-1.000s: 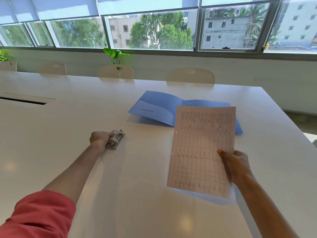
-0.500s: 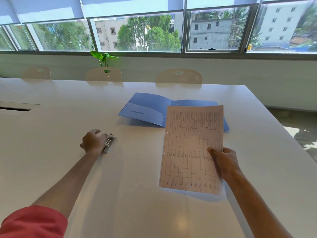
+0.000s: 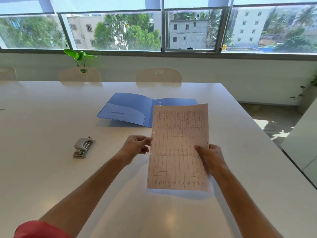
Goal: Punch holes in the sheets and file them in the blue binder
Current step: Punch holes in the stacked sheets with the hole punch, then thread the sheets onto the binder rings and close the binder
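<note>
Fingers of both hands are closed on the punched sheet (image 3: 178,148), which hangs in the air: the left hand (image 3: 135,147) pinches its holed edge between the two holes, the right hand (image 3: 210,158) grips the opposite edge, thumb on the face. Beyond the fingertips lies the blue binder (image 3: 130,109), open on the white table (image 3: 51,169), its metal ring (image 3: 159,103) showing just past the sheet's top corner. To file it well, I'd say keep the sheet taut and level, line both holes over the rings, then lower. Both forearms reach forward, wrists raised. Left of the left hand sits the hole punch (image 3: 83,146), untouched.
</note>
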{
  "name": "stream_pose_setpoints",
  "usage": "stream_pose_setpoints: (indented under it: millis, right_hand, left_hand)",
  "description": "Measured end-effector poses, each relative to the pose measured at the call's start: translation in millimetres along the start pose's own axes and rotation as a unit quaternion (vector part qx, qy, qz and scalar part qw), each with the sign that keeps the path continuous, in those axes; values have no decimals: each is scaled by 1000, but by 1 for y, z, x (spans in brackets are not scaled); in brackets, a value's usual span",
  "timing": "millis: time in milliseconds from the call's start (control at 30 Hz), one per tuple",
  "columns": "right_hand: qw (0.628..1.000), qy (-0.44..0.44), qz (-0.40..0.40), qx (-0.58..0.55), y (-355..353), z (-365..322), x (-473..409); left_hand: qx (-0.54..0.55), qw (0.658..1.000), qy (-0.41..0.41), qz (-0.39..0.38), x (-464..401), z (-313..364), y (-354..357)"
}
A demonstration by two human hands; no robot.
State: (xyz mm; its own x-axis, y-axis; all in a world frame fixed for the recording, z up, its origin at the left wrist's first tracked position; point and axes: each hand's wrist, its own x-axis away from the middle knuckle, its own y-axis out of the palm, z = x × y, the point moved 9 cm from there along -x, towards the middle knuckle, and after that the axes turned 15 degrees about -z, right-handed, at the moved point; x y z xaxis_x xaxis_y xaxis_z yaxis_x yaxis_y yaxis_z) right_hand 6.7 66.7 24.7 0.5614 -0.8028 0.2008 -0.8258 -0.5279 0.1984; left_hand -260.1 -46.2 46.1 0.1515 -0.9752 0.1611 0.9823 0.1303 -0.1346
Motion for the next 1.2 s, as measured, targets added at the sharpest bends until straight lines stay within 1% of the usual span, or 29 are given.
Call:
stream_pose_setpoints:
  millis: [100,233,300,433,600,733,967,1100,1200]
  right_hand:
    - [1000,-3,0,-6,-7,-4,6]
    - [999,-9,-35,-10,-16,-11,16]
    - [999,-13,-34,3,-26,-16,21]
    - [998,-3,28,64,-59,-22,28]
    - [995,6,61,79,-91,-30,40]
    - [991,18,98,91,-118,-36,52]
    - [963,56,178,193,-179,-36,72]
    - [948,70,210,227,-210,-34,80]
    - [940,78,219,251,-222,-31,82]
  left_hand:
    - [17,1000,-4,2,-6,2,11]
    - [35,999,-13,9,-14,3,25]
    - [41,999,-16,7,-18,2,33]
    - [57,998,-27,-4,-26,0,53]
    - [86,995,-44,-17,-36,0,80]
    - [95,992,-70,-44,-40,3,108]
    - [89,988,-102,-77,-45,1,164]
    - [92,985,-116,-91,-49,0,193]
    - [87,984,-126,-97,-53,-3,205]
